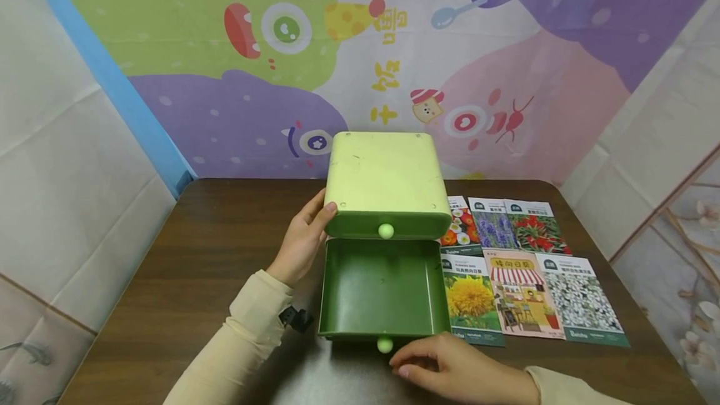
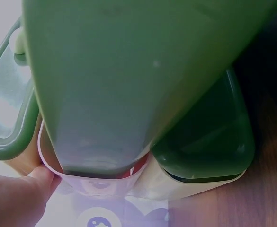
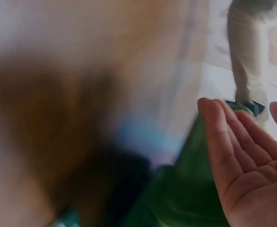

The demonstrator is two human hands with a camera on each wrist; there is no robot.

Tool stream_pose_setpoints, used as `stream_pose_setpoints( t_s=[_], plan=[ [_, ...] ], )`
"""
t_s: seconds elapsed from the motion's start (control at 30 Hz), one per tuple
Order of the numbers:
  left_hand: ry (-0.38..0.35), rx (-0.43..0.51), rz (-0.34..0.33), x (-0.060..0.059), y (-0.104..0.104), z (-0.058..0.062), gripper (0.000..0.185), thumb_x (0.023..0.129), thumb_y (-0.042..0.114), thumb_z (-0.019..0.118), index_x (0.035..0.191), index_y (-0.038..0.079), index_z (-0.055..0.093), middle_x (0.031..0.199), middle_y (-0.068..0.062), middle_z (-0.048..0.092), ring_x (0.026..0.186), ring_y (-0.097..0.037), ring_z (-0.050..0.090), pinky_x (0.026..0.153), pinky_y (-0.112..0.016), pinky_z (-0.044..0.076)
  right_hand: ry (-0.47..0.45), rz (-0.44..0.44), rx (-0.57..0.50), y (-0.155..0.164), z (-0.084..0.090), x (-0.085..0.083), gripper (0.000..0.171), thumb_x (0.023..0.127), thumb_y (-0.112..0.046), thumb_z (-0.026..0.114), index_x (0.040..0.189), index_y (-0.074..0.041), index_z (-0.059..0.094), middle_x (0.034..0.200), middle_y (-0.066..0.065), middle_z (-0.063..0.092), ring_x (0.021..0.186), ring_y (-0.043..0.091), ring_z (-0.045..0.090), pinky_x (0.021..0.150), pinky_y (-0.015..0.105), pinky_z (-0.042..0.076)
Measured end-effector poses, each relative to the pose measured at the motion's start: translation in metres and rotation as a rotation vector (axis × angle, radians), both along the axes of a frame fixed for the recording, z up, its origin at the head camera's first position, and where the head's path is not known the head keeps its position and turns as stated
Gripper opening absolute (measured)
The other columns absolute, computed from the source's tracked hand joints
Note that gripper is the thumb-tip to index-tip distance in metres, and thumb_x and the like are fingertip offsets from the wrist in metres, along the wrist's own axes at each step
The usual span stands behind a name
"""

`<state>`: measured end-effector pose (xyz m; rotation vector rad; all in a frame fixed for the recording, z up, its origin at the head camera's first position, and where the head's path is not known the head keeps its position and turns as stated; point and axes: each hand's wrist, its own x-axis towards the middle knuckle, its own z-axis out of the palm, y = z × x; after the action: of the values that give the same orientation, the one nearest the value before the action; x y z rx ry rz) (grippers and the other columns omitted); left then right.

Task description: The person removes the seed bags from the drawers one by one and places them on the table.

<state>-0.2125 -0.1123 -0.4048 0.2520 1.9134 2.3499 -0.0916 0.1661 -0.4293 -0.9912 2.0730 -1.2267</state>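
A light green drawer box (image 1: 382, 174) stands on the brown table (image 1: 214, 255). Its lower drawer (image 1: 382, 286) is pulled out toward me and lies empty, with a round pale knob (image 1: 385, 345) at its front. The upper drawer stays closed behind its own knob (image 1: 385, 230). My left hand (image 1: 315, 220) rests against the box's left side, thumb on the front corner; the left wrist view shows the box (image 2: 129, 71) close up. My right hand (image 1: 416, 364) lies relaxed on the table just in front of the lower knob, holding nothing; its open palm (image 3: 242, 161) shows in the right wrist view.
Several flower seed packets (image 1: 529, 267) lie in two rows on the table to the right of the box, the nearest touching the open drawer's side. A colourful cartoon wall backdrop (image 1: 281, 80) stands right behind the box.
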Motion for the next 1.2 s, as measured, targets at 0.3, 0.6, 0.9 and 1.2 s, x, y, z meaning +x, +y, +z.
stream_pose_setpoints(
  t_s=[0.3, 0.6, 0.9, 1.2],
  plan=[
    [0.003, 0.007, -0.005, 0.0, -0.001, -0.004, 0.064, 0.103, 0.029, 0.051, 0.157, 0.011, 0.021, 0.161, -0.006, 0.026, 0.144, -0.022, 0.033, 0.121, -0.044, 0.026, -0.302, -0.081, -0.011, -0.011, -0.035, 0.004, 0.041, 0.103, -0.028, 0.05, 0.13, 0.002, 0.06, 0.107, 0.02, 0.07, 0.081, -0.001, 0.061, 0.071, 0.018, 0.052],
    [-0.001, 0.009, 0.001, -0.001, -0.001, -0.005, 0.063, 0.103, 0.029, 0.051, 0.157, 0.012, 0.023, 0.16, -0.007, 0.028, 0.144, -0.022, 0.033, 0.12, -0.044, 0.027, -0.532, -0.277, -0.157, -0.026, -0.048, 0.009, 0.047, 0.104, -0.027, 0.049, 0.128, 0.013, 0.055, 0.116, 0.028, 0.066, 0.091, 0.016, 0.07, 0.076, 0.029, 0.06],
    [0.007, 0.018, -0.006, 0.0, -0.001, -0.003, 0.063, 0.103, 0.028, 0.051, 0.157, 0.012, 0.022, 0.161, -0.006, 0.027, 0.145, -0.021, 0.032, 0.121, -0.044, 0.025, -0.596, -0.335, -0.292, -0.035, -0.051, 0.013, 0.054, 0.106, -0.03, 0.043, 0.128, 0.019, 0.052, 0.114, 0.028, 0.067, 0.083, 0.006, 0.071, 0.072, 0.021, 0.059],
    [0.004, -0.003, -0.003, -0.001, 0.0, -0.003, 0.064, 0.103, 0.029, 0.051, 0.157, 0.012, 0.022, 0.161, -0.006, 0.027, 0.145, -0.022, 0.032, 0.121, -0.046, 0.025, -0.538, -0.436, -0.283, -0.04, -0.044, 0.01, 0.051, 0.104, -0.027, 0.048, 0.119, 0.021, 0.057, 0.104, 0.024, 0.072, 0.077, 0.004, 0.069, 0.07, 0.02, 0.058]
  ],
)
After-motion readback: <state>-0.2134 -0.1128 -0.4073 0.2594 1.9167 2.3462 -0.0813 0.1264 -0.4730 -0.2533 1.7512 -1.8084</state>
